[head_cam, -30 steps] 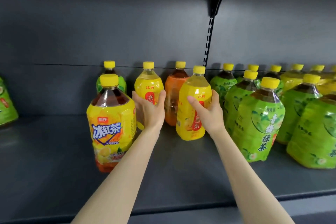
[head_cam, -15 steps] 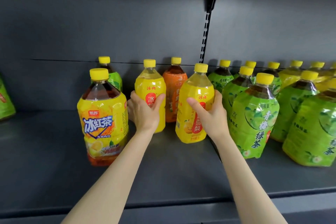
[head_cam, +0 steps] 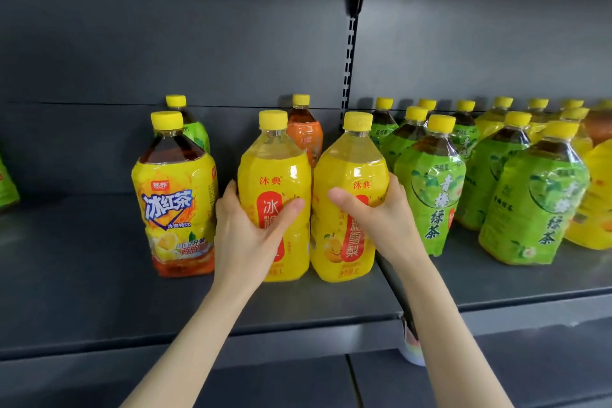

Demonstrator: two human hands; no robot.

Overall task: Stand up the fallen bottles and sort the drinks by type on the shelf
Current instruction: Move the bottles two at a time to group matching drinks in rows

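Two yellow pear-drink bottles stand upright side by side near the shelf's front. My left hand grips the left pear bottle round its middle. My right hand grips the right pear bottle the same way. To their left stands an iced red tea bottle with a yellow label. An orange-labelled bottle stands behind the pair, and a green tea bottle behind the red tea.
Several green tea bottles stand upright on the right shelf section, with yellow-labelled bottles at the far right. A green package shows at the left edge. The grey shelf has bare room at the left front. A slotted upright divides the back panel.
Both hands have drawn the two pear bottles forward toward the shelf's front, and the bottles now stand close together. The view has moved closer.
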